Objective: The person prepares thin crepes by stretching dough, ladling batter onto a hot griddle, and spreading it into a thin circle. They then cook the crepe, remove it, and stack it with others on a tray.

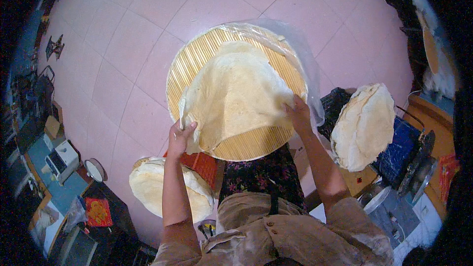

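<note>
A large, thin, pale-yellow flatbread-like sheet (240, 85) is held in front of me with its middle raised in a fold. My left hand (180, 136) pinches its left edge, thumb on top. At its right edge my right hand (298, 116) grips with bent fingers; the sheet is slightly blurred there. Under the sheet lies a round board of parallel stalks (188, 62). Clear plastic film (312, 77) hangs over the board's far and right rim. What supports the board is hidden.
A stack of similar sheets (364, 129) sits at right, near a dark plastic bag (334, 109). Another stack (147, 188) stands at lower left, partly behind my left forearm. A cluttered table (37, 162) lines the left side. Pink floor tiles (147, 44) extend ahead.
</note>
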### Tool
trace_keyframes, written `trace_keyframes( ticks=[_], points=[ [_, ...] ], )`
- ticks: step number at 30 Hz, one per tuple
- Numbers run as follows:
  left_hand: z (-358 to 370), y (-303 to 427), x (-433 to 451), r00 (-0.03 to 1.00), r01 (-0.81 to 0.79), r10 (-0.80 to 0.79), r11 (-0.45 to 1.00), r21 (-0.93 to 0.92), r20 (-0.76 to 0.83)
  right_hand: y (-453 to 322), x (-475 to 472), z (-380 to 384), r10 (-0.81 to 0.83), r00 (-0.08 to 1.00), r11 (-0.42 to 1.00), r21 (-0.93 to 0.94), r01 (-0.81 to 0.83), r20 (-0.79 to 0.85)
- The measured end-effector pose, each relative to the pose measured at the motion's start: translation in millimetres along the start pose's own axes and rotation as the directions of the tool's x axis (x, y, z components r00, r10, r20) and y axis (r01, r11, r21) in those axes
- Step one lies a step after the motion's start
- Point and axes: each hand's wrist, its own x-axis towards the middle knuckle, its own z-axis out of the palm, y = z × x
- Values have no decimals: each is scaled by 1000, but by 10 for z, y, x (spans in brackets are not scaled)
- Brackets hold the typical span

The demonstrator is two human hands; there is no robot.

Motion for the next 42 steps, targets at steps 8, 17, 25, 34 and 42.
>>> trace_keyframes(
  ticks=[8,17,25,34,42],
  points=[
    [74,415,-518,966,-30,-21,981,-192,-257,-263,-120,-493,58,993,671,732,-115,102],
    [10,279,-667,971,-49,33,997,-65,-236,-1114,-299,-1041,98,994,974,202,-106,50],
    [963,52,-879,990,142,-75,647,-749,123,-1402,-1239,-553,-588,474,560,-93,823,655],
    [1228,-62,-801,947,183,-298,806,-562,-118,-889,-1666,-402,-581,648,755,29,655,493],
    [1250,-88,-1017,933,220,-359,641,-735,-34,-1050,-1533,-193,-153,921,977,196,86,359]
  ],
)
